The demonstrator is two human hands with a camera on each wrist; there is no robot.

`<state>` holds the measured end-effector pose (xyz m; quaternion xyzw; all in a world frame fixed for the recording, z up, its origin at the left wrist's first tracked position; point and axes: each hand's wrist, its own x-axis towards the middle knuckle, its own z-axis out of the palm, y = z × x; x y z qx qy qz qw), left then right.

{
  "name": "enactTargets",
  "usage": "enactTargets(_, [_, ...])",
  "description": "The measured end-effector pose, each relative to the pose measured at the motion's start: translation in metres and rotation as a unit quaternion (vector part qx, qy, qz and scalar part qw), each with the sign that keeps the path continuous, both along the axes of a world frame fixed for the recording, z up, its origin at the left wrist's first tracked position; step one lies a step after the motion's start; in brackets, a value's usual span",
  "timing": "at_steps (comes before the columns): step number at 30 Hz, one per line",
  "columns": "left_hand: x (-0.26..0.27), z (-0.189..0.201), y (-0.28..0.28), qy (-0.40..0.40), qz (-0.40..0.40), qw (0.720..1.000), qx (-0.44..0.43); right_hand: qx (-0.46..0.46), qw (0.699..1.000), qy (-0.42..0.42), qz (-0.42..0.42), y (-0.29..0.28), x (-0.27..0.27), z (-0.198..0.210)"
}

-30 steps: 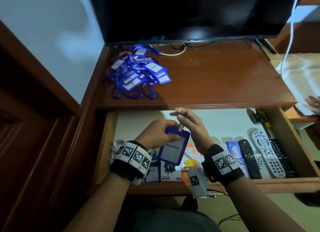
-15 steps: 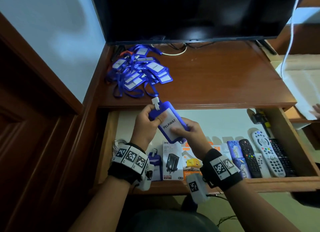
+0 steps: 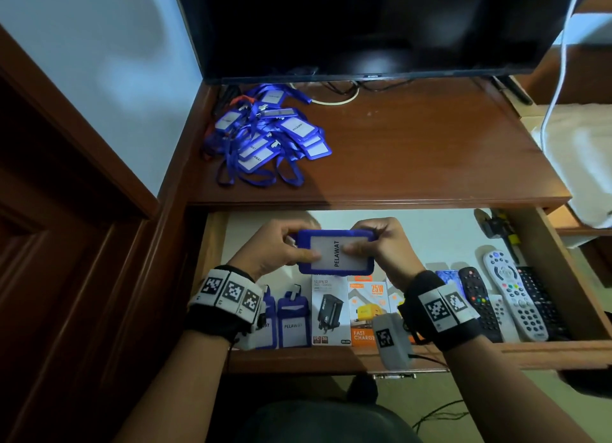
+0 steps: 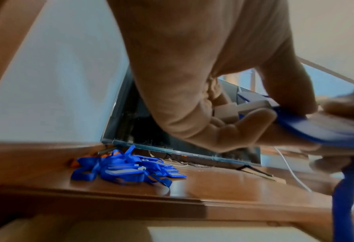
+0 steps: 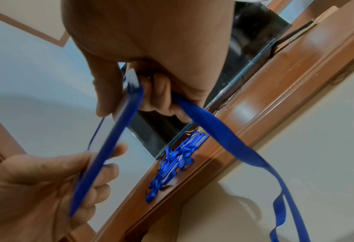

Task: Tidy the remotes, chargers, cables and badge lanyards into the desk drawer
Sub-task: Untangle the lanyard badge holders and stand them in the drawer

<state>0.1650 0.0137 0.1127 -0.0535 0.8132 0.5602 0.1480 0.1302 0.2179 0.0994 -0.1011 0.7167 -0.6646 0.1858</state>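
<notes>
Both hands hold one blue badge holder (image 3: 335, 252) marked PELAWAT, level over the open drawer (image 3: 530, 353). My left hand (image 3: 294, 244) pinches its left end, where the white clip is. My right hand (image 3: 371, 242) pinches the right end. In the right wrist view the badge holder (image 5: 109, 140) is edge-on and its blue strap (image 5: 234, 144) hangs from my right fingers. A pile of blue badge lanyards (image 3: 265, 138) lies at the desk's back left. In the drawer lie two badges (image 3: 291, 320), charger boxes (image 3: 331, 310) and remotes (image 3: 510, 297).
A dark TV (image 3: 364, 28) stands at the back of the desktop (image 3: 430, 151), with cables under it. A white cable (image 3: 559, 61) hangs at the right. The drawer's white floor (image 3: 424, 234) shows bare behind the hands. A wooden door frame is at the left.
The badge holder has turned from a tilted, clip-up position to lying flat and sideways, and has dropped lower over the drawer. Both hands now grip its two ends.
</notes>
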Motion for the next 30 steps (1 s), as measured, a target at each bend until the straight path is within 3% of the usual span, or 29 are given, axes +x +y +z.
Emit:
enactTargets(4, [0.000,-0.009,-0.003,0.038,-0.053,0.982,-0.176,-0.001,1.000,-0.018,-0.007,-0.002,0.001,0.002])
enactTargets(8, [0.001,-0.012,0.003,0.121,-0.142,0.910,-0.370,0.002,0.999,-0.030,0.014,-0.006,0.005,-0.002])
enactTargets(10, [0.002,-0.012,0.007,0.145,-0.171,0.885,-0.407,0.005,0.999,-0.031,0.015,-0.008,0.006,-0.004])
enactTargets(11, [0.002,-0.013,0.006,0.149,-0.179,0.885,-0.404,0.008,0.999,-0.031,0.014,-0.008,0.006,-0.005])
enactTargets(13, [0.002,-0.014,0.000,0.133,-0.167,0.918,-0.335,0.012,0.999,-0.032,0.011,-0.007,0.006,-0.004])
enactTargets(15, [0.002,-0.014,-0.006,0.099,-0.124,0.960,-0.230,0.010,0.999,-0.036,0.010,-0.007,0.005,-0.004])
enactTargets(18, [-0.001,-0.013,-0.012,0.098,-0.035,0.987,-0.125,0.006,0.999,-0.038,0.014,-0.007,0.008,-0.005])
enactTargets(21, [-0.008,-0.009,-0.017,0.115,0.051,0.988,-0.089,0.015,0.999,-0.024,0.041,-0.008,0.015,-0.007])
enactTargets(24, [-0.010,-0.010,-0.017,0.121,0.111,0.980,-0.112,0.051,0.997,-0.011,0.064,-0.013,0.021,-0.009])
enactTargets(30, [-0.012,-0.022,-0.012,0.072,0.106,0.978,-0.166,0.150,0.974,0.057,0.162,-0.028,0.024,0.001])
